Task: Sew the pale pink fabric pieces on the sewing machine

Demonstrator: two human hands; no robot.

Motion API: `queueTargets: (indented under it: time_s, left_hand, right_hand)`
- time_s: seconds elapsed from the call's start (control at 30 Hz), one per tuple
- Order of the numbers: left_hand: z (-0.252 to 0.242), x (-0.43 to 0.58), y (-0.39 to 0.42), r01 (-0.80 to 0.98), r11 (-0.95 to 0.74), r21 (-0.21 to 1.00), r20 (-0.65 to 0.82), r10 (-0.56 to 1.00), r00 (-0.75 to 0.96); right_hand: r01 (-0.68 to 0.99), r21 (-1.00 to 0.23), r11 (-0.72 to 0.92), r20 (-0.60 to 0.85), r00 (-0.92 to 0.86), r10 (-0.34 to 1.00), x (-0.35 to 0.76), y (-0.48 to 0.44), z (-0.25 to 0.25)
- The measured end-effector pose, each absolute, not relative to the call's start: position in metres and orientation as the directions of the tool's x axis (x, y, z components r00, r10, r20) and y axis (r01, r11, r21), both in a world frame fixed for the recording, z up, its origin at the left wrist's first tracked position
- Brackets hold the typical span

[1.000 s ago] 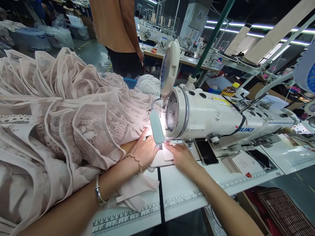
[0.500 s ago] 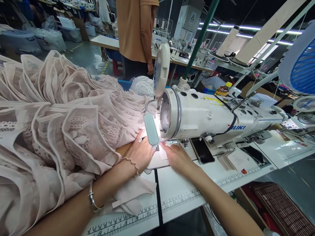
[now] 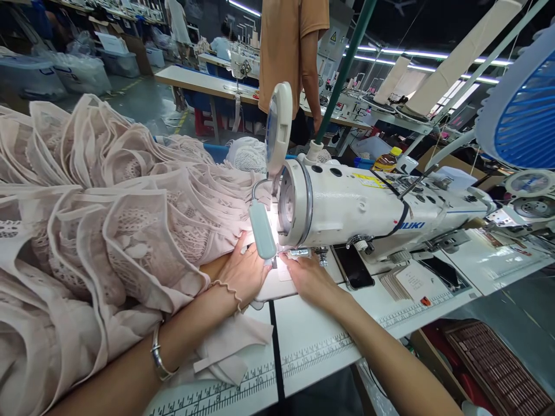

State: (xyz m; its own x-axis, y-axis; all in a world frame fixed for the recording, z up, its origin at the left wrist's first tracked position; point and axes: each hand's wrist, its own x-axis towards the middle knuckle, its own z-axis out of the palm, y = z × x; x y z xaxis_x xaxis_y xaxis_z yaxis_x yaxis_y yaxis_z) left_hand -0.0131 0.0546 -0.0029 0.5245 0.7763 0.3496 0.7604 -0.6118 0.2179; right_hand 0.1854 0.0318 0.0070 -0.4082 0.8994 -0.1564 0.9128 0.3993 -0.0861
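My left hand (image 3: 245, 270) lies flat on the machine bed beside the needle area, fingers stretched forward and thumb apart, at the edge of the beige lace garments (image 3: 186, 225). Some of its fingertips are hidden behind a grey-green lamp (image 3: 262, 230). Across from it, my right hand (image 3: 310, 277) has its fingers drawn together under the head of the white sewing machine (image 3: 342, 202); what they pinch, if anything, is too small to make out. Bright light falls between both hands. Beneath my left forearm hang loose beige fabric strips (image 3: 234, 346).
A black phone (image 3: 353, 267) and a stack of cards (image 3: 414, 281) lie right of my right hand. A round magnifier (image 3: 278, 130) stands above the needle area. A blue fan (image 3: 520, 104) is at upper right. A person in a tan shirt (image 3: 284, 52) stands behind the machine.
The view has shifted slightly, and the person in the tan shirt appears farther right. Both hands stay at the needle area with almost the same pose.
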Motion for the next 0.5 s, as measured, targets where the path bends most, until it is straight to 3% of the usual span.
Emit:
queueTargets:
  time_s: [0.27,0.5]
  left_hand:
    - [0.007,-0.014,0.053,0.794,-0.581,0.179,0.314,0.798,0.514]
    - [0.02,-0.015,0.09,0.891,-0.401,0.213,0.263,0.902,0.343]
  right_hand:
    - [0.914,0.104,0.393,0.014,-0.397,0.918,0.172,0.024,0.003]
    - [0.95,0.082,0.301,-0.082,-0.294,0.952,0.175,0.035,0.003]
